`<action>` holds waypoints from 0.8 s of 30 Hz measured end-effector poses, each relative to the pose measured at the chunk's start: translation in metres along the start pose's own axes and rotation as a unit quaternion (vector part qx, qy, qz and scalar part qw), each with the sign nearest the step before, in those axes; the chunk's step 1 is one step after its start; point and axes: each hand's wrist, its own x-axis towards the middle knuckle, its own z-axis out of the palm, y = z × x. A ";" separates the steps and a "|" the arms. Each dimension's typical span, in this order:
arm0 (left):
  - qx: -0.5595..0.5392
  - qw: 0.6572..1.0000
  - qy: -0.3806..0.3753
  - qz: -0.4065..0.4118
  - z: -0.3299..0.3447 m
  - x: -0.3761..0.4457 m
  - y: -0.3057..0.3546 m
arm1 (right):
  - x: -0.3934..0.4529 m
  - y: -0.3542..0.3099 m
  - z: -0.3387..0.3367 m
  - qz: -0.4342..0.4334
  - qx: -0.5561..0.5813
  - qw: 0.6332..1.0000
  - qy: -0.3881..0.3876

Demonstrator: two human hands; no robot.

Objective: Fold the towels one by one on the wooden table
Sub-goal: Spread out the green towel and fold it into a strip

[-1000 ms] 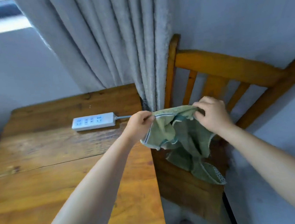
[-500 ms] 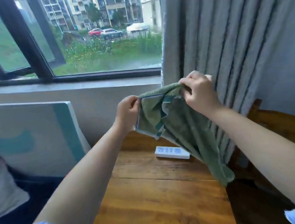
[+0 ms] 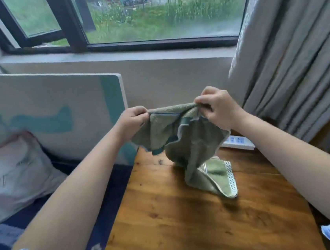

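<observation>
A green towel [image 3: 190,142] with a pale edge hangs between my two hands above the wooden table [image 3: 191,220]. My left hand [image 3: 134,121] pinches its top edge at one corner. At the other end of that edge, my right hand [image 3: 217,106] grips the cloth. The towel sags in crumpled folds, and its lower end with a patterned border rests on the table top near the back right.
A white power strip [image 3: 238,142] lies at the table's back right, partly behind the towel. Grey curtains [image 3: 296,58] hang on the right. On the left are a white and teal board [image 3: 55,112] and a pillow [image 3: 11,173]. A window fills the wall behind.
I carried the towel from over the chair to above the table and lowered it. Its bottom end now touches the table top. Both hands keep their hold.
</observation>
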 end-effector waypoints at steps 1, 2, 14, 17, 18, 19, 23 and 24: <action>0.004 0.998 -0.050 -0.024 0.006 -0.006 -0.016 | -0.012 0.003 0.013 0.008 0.010 1.000 -0.027; 0.020 0.994 -0.096 -0.045 0.013 -0.013 -0.032 | -0.025 0.007 0.028 0.015 0.017 0.998 -0.052; 0.267 0.800 -0.506 -0.184 0.134 -0.100 -0.161 | -0.186 0.039 0.163 0.083 -0.059 0.847 -0.522; 0.296 0.779 -0.519 -0.189 0.150 -0.100 -0.170 | -0.188 0.052 0.168 0.127 -0.035 0.843 -0.521; 0.299 0.793 -0.494 -0.193 0.152 -0.097 -0.173 | -0.186 0.058 0.169 0.146 -0.028 0.863 -0.483; 0.300 0.814 -0.455 -0.201 0.155 -0.089 -0.176 | -0.181 0.066 0.171 0.168 -0.027 0.886 -0.431; 0.282 0.887 -0.242 -0.274 0.163 -0.065 -0.195 | -0.164 0.088 0.184 0.275 -0.079 0.918 -0.276; 0.278 0.891 -0.204 -0.296 0.165 -0.060 -0.200 | -0.160 0.091 0.189 0.300 -0.098 0.910 -0.270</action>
